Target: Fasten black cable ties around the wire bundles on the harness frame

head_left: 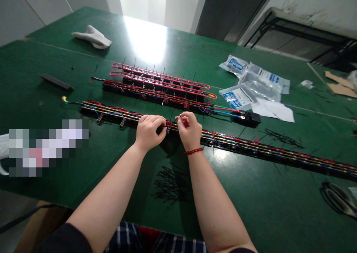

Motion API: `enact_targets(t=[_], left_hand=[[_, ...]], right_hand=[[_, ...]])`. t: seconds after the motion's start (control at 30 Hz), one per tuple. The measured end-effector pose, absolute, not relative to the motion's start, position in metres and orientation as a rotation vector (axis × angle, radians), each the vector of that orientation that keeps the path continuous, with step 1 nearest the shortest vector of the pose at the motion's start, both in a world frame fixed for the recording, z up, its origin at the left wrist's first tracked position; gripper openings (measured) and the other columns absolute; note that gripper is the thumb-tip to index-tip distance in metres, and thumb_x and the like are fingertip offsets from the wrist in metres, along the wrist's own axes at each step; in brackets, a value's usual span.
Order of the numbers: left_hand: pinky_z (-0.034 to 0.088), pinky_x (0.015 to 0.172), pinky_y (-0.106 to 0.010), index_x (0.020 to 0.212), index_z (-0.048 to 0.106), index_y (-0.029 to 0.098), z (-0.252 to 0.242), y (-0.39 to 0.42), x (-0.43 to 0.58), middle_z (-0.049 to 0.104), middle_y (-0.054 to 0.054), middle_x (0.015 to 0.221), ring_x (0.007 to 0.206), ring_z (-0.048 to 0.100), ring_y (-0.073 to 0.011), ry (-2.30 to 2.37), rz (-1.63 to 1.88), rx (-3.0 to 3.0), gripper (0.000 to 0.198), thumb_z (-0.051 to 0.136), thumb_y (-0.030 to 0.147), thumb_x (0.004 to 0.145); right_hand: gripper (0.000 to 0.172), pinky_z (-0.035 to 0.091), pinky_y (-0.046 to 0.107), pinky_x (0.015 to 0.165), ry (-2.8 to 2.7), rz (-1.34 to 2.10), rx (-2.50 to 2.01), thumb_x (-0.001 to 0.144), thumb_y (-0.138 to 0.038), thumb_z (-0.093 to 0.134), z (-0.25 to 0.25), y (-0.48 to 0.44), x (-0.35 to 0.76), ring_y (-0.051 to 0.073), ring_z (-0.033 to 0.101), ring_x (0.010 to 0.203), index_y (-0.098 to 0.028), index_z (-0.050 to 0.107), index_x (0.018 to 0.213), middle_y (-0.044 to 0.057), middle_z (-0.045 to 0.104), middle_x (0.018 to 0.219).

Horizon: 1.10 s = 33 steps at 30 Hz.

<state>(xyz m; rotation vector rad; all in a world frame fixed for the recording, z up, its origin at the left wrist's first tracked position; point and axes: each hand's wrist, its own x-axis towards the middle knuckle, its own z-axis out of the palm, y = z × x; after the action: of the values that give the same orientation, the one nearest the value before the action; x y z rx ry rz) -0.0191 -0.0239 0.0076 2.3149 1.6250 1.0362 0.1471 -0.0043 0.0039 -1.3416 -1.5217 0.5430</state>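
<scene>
A long black strip (242,146) carrying red, yellow and blue wires runs across the table under both hands. My left hand (149,132) is closed at the strip, its thumb and fingertips pressed against the wires; what they pinch is hidden. Just to the right, my right hand (190,128), with a red bead bracelet at the wrist, pinches a thin black cable tie between thumb and forefinger, above the wires. Between my forearms lies a loose pile of black cable ties (170,184).
Behind the strip lie shorter wired black assemblies (158,95) with cable ties sticking up. Plastic bags (240,96), more cable ties (281,137) and scissors (336,197) are to the right. A white glove (93,37) and a dark bar (56,82) lie at left.
</scene>
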Motion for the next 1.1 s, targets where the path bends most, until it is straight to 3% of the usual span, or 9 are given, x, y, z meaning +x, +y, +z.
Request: enact_targets(t=[0.7, 1.1], left_hand=[[0.039, 0.096, -0.039, 0.085, 0.064, 0.023, 0.005, -0.023, -0.019, 0.075, -0.001, 0.104, 0.100, 0.067, -0.0210, 1.624, 1.078, 2.322, 0.004, 0.060, 0.024, 0.084], [0.039, 0.096, -0.038, 0.085, 0.064, 0.024, 0.006, -0.023, -0.019, 0.075, 0.001, 0.104, 0.100, 0.067, -0.0199, 1.643, 1.056, 2.316, 0.004, 0.061, 0.025, 0.083]], right_hand=[[0.004, 0.043, 0.026, 0.063, -1.665, 0.436, -1.401, 0.083, -0.025, 0.058, 0.013, -0.003, 0.150, 0.012, 0.055, 0.060, -0.022, 0.061, 0.082, -0.001, 0.063, 0.076], [0.011, 0.044, 0.024, 0.059, -1.639, 0.575, -1.417, 0.083, -0.030, 0.061, 0.016, -0.005, 0.148, 0.011, 0.056, 0.060, -0.024, 0.062, 0.091, -0.002, 0.068, 0.081]])
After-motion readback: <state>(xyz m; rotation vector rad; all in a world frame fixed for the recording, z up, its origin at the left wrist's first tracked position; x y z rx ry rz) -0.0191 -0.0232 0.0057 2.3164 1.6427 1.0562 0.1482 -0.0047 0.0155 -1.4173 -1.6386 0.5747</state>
